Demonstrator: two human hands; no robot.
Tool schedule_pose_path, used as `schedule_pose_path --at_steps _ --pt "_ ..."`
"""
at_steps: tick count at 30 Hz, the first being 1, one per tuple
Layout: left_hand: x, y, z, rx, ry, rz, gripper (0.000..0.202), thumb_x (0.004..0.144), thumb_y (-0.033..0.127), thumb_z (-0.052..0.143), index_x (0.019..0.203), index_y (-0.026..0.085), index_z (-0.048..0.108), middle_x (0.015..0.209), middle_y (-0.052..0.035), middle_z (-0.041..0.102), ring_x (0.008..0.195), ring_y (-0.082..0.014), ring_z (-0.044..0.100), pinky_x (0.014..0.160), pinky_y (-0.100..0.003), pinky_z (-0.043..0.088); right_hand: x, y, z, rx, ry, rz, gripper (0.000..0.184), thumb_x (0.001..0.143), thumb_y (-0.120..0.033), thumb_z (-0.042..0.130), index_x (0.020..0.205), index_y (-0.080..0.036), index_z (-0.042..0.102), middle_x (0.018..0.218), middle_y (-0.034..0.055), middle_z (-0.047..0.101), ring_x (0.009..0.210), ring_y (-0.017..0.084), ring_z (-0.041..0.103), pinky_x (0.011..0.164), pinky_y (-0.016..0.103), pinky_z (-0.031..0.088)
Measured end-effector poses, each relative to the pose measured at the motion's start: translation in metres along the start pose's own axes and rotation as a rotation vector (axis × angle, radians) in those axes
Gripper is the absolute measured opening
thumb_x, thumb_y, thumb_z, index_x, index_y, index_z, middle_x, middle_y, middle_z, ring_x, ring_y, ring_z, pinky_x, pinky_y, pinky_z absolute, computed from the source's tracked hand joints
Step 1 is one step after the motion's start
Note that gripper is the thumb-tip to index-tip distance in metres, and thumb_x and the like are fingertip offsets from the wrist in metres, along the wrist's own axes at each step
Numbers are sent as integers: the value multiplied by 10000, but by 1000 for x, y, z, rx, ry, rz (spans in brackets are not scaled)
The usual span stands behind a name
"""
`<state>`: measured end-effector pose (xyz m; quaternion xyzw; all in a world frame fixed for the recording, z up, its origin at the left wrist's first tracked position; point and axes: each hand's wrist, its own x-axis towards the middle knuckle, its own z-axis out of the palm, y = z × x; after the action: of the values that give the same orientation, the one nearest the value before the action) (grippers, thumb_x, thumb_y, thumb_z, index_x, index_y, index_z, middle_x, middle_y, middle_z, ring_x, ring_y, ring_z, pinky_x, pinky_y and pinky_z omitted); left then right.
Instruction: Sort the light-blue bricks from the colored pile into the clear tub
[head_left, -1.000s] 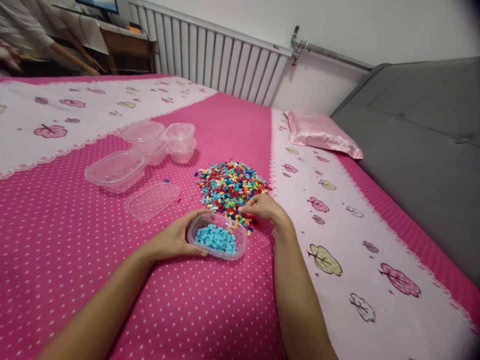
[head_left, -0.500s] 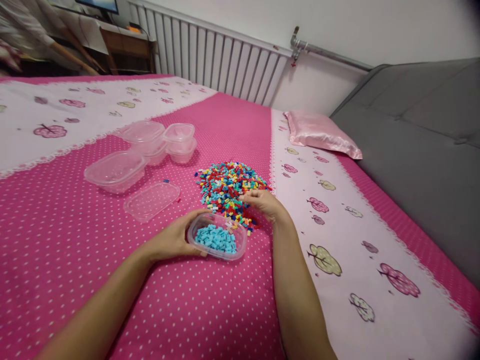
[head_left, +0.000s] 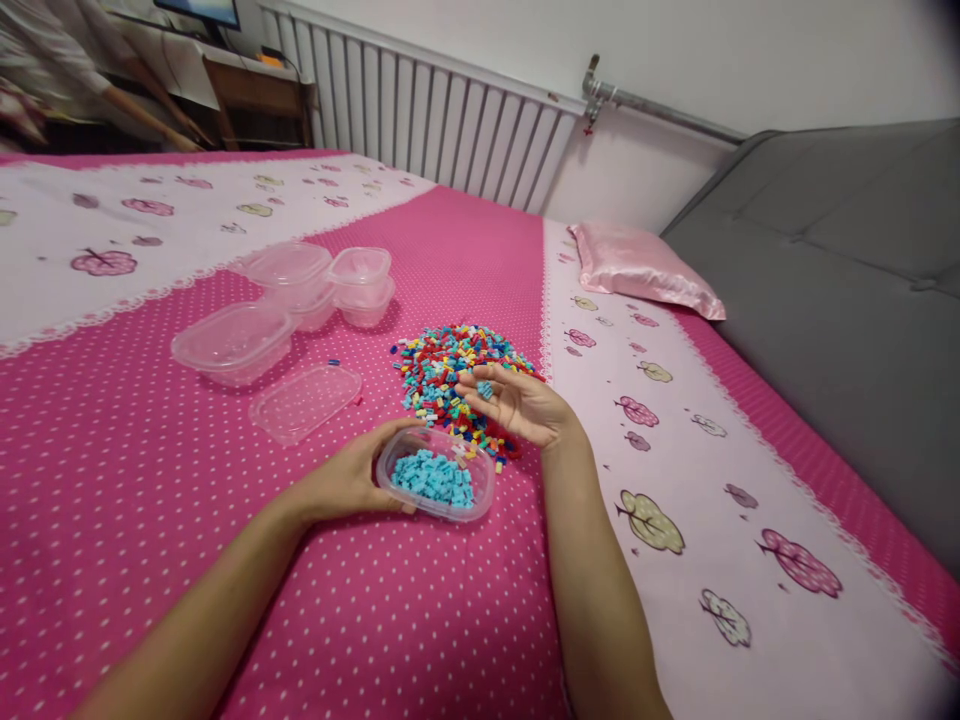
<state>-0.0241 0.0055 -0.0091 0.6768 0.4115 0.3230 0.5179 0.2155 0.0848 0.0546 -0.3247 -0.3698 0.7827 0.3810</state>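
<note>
My left hand [head_left: 367,470] grips the left end of a clear plastic container [head_left: 484,495], thumb on the near side and fingers on the far side. Light blue building bricks [head_left: 433,478] cover its bottom. Over the near right part of a mixed pile of small coloured bricks [head_left: 439,360], my right hand [head_left: 521,405] is turned palm up with its fingers curled. A few light blue bricks [head_left: 485,389] rest on those fingers. Part of the pile is hidden behind this hand.
A clear lid [head_left: 306,403] lies left of the pile, a dark blue brick [head_left: 334,362] by its far edge. Beyond are several lidded containers [head_left: 232,340]. A pink pillow [head_left: 645,270] lies against the grey headboard [head_left: 825,230]. Another person's arm [head_left: 142,110] shows far left.
My right hand has rolled from palm down, fingers at the pile, to palm up, showing light blue bricks on its fingers. My left hand and the container stay put.
</note>
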Motion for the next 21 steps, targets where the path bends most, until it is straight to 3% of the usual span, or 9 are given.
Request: schedule_pose_path --at_steps 4,7,11,13,17,19,21 --pt "0 2 1 -23 -14 6 861 602 336 831 1324 203 380 1338 -135 538 1221 -299 522 1025 -460 423 -26 -8 25 -343 -190 -36 200 922 -310 492 957 -176 636 1065 71 672 1049 147 620 981 332 461" --pt "0 3 1 -31 -19 16 856 603 331 832 1324 211 386 1346 -129 533 1226 -301 516 1022 -457 424 -32 -9 32 -622 -158 -130 202 913 -300 498 1005 -194 643 1096 60 667 1113 149 578 1021 346 406" --pt "-1 2 1 -19 -9 0 859 596 336 836 1318 200 391 1330 -133 544 1216 -303 524 1025 -456 421 -6 5 12 -901 107 -338 278 911 -219 443 1134 -165 600 1191 93 628 1130 157 565 1025 350 387" --pt "-1 2 1 -21 -2 -6 865 591 342 838 1315 198 388 1329 -133 543 1216 -302 523 1028 -460 416 13 17 -1 -1122 166 -419 332 870 -167 491 1188 -143 586 1277 123 580 1200 181 517 1062 366 342" --pt "-2 3 1 -32 8 4 868 587 342 840 1310 201 380 1326 -132 543 1222 -296 518 1037 -457 408 33 34 -13 -1496 166 -469 494 828 -206 594 1317 -202 523 1477 132 379 1387 254 285 1131 475 195" --pt "-1 3 0 -26 5 3 861 593 333 836 1310 199 379 1327 -131 542 1222 -291 517 1038 -455 407 31 34 -13 -1567 108 -464 463 835 -218 596 1295 -198 552 1459 135 403 1374 248 310 1125 459 217" --pt "-1 2 0 -17 2 2 865 592 326 837 1313 198 376 1330 -130 539 1221 -288 518 1039 -453 407 23 27 -14 -1601 6 -416 358 833 -188 594 1189 -176 635 1351 127 528 1293 225 424 1093 403 289"
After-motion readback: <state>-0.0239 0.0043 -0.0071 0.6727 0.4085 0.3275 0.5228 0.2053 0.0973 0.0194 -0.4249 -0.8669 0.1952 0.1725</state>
